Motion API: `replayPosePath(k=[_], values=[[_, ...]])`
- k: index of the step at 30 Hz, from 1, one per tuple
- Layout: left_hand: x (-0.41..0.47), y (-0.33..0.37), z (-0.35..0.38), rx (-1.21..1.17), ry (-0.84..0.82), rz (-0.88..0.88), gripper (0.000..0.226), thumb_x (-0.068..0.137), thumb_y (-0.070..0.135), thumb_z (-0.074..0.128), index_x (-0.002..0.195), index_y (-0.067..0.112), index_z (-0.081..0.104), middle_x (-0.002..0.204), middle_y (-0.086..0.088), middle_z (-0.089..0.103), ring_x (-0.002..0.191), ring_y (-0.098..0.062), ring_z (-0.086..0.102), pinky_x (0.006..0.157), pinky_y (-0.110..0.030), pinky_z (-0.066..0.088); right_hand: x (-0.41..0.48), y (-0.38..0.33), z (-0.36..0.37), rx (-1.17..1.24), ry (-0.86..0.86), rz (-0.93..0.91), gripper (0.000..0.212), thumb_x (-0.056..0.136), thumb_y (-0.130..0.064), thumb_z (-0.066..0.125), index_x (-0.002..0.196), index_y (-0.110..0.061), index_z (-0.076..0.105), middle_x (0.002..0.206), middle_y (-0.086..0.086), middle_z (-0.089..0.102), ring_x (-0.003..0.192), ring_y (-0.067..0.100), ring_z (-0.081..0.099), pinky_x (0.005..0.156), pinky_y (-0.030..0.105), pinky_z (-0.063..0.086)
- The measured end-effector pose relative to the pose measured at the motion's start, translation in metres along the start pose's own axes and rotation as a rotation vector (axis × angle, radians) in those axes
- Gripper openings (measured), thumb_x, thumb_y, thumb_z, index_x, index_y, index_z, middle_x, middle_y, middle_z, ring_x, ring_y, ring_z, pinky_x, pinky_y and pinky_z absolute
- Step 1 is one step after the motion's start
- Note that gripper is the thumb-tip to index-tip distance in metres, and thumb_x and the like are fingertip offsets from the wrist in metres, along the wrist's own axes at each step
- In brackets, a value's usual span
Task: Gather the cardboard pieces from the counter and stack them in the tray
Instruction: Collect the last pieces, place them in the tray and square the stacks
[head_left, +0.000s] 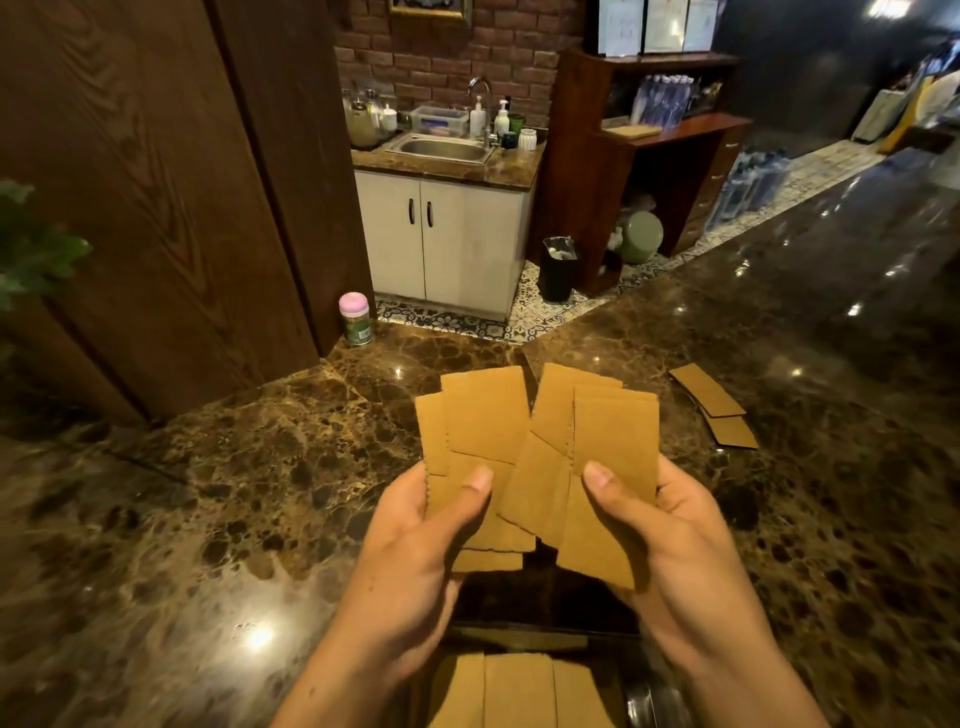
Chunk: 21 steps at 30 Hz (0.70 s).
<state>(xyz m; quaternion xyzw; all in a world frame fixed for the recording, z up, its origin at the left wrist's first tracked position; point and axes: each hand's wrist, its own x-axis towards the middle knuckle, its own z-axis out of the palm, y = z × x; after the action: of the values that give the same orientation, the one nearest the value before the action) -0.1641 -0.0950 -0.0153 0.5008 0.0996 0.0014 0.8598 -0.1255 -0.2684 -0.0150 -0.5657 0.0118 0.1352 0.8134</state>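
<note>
Two hands (415, 540), two cardboard pieces on counter (711, 397), one jar (356, 318)

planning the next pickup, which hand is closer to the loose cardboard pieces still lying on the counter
Right. The right hand holds its fan of cardboard just left of and nearer the camera than the loose pieces on the counter; the left hand is farther left, beyond the right hand.

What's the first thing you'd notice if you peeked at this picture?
The fan of cardboard pieces in the middle, held up by the left hand and right hand above the shiny brown counter. Below them, more cardboard lies in the tray at the bottom edge, and a few loose pieces wait on the counter to the right.
</note>
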Motion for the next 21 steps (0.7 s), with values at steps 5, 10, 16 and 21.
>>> replayPosePath(k=[5,10,16,21], values=[[0.003,-0.001,0.000,0.106,0.031,0.068,0.027,0.085,0.006,0.065,0.112,0.009,0.065,0.104,-0.013,0.076,0.097,-0.028,0.073,0.077,-0.035,0.061,-0.003,0.001,0.002,-0.063,-0.105,0.055,0.030,0.088,-0.012,0.065,0.117,-0.014,0.073,0.114,0.016,0.077,0.105,0.034,0.075,0.083,0.044,0.064],[-0.001,0.002,0.005,-0.047,-0.006,-0.005,0.024,0.093,0.014,0.053,0.107,0.006,0.070,0.100,-0.013,0.078,0.086,-0.021,0.076,0.065,-0.026,0.060,-0.001,-0.004,0.002,0.004,-0.071,0.023,0.034,0.085,-0.011,0.065,0.117,-0.014,0.072,0.111,0.014,0.079,0.100,0.031,0.077,0.078,0.041,0.066],[-0.007,-0.004,0.013,0.024,-0.057,-0.059,0.029,0.095,0.024,0.049,0.103,0.011,0.074,0.100,-0.016,0.077,0.088,-0.024,0.075,0.068,-0.030,0.061,-0.009,0.005,0.004,-0.083,-0.151,0.010,0.030,0.089,-0.025,0.063,0.117,-0.029,0.073,0.114,0.006,0.078,0.104,0.024,0.076,0.084,0.042,0.063],[-0.017,-0.020,0.027,-0.202,-0.062,-0.238,0.048,0.080,0.030,0.058,0.121,0.007,0.066,0.115,-0.021,0.073,0.109,-0.033,0.069,0.103,-0.048,0.047,-0.015,0.028,0.014,-0.730,-0.109,-0.194,0.075,0.080,-0.082,0.047,0.147,-0.069,0.017,0.160,-0.031,0.008,0.135,-0.013,0.037,0.112,0.022,0.040]])
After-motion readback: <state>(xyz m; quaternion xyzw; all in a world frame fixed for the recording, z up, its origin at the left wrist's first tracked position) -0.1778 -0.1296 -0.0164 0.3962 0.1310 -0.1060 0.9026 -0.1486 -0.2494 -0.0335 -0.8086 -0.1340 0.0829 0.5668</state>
